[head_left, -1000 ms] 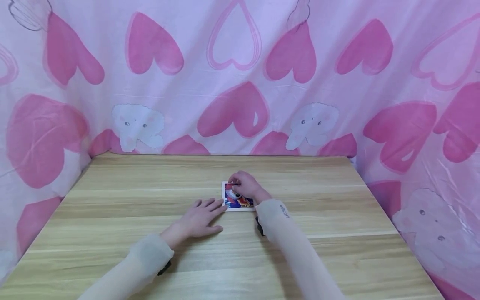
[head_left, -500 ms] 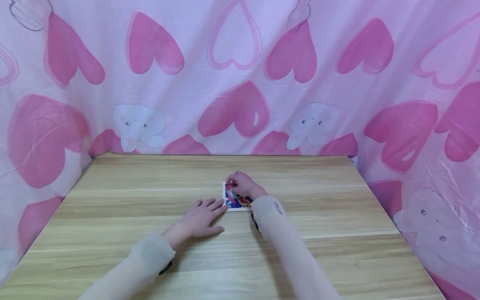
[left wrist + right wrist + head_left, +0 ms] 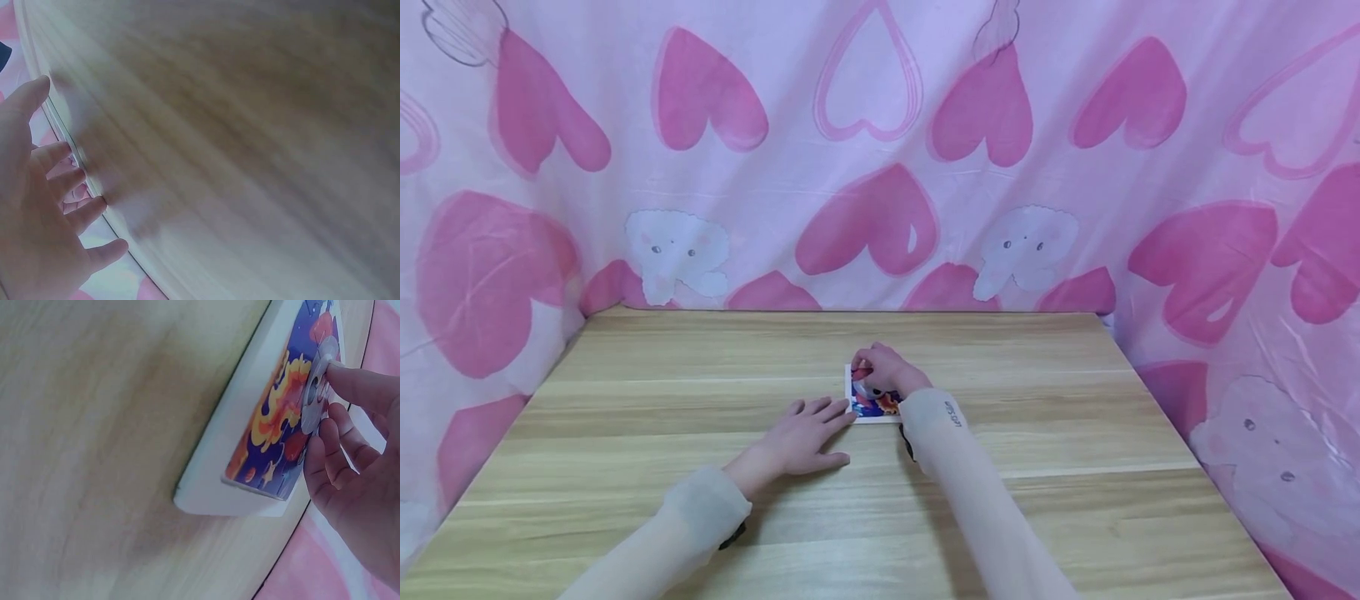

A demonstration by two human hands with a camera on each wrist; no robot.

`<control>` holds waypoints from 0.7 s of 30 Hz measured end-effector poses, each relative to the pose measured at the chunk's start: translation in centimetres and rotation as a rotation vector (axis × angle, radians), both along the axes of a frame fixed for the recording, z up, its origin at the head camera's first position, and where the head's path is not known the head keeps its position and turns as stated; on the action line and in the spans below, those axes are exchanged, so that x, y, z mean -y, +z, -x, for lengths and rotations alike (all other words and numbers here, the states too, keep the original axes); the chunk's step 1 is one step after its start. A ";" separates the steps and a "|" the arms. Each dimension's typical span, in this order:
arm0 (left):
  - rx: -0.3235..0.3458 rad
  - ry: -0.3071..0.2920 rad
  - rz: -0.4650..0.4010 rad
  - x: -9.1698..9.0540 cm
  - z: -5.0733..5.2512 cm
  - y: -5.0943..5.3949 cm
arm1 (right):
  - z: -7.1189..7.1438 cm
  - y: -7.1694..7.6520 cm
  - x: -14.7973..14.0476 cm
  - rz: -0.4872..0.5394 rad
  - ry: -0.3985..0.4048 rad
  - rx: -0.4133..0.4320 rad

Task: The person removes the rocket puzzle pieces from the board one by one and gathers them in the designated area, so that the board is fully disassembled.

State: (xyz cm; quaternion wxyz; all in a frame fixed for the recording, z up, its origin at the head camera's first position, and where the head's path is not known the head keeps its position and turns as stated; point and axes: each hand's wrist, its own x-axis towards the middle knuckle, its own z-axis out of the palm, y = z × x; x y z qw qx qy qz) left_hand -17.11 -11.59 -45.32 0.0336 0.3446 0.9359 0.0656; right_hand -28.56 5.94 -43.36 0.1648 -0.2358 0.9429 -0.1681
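Observation:
A small picture puzzle (image 3: 868, 409) in a white frame lies flat on the table, showing a dark blue space scene with orange flames. Over it bends my right hand (image 3: 886, 371), fingers curled. In the right wrist view, the thumb and fingertips of that right hand (image 3: 356, 437) close around a greyish, rounded puzzle piece (image 3: 310, 409) on the picture's surface; part of it is hidden. Palm down at the puzzle's left side, my left hand (image 3: 801, 435) has its fingers spread, with the fingertips touching the frame's lower left edge. The left wrist view shows that left hand (image 3: 47, 206) extended.
The wooden table (image 3: 647, 450) carries the puzzle near its middle. A pink curtain (image 3: 737, 183) with hearts hangs behind its far edge and along both sides. Dark wrist straps show under both sleeves (image 3: 970, 467).
My right hand and forearm have shifted slightly left over the puzzle, with the fingers still curled down onto it. The left hand and the frame stay almost in place.

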 end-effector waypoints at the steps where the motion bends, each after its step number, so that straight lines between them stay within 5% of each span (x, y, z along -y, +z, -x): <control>1: 0.001 -0.001 -0.001 0.0 0.0 0.0 | 0.0 0.0 0.0 0.005 -0.006 0.010; 21: 0.023 -0.003 0.001 -0.4 0.0 0.2 | 0.1 0.3 0.0 0.074 -0.038 0.095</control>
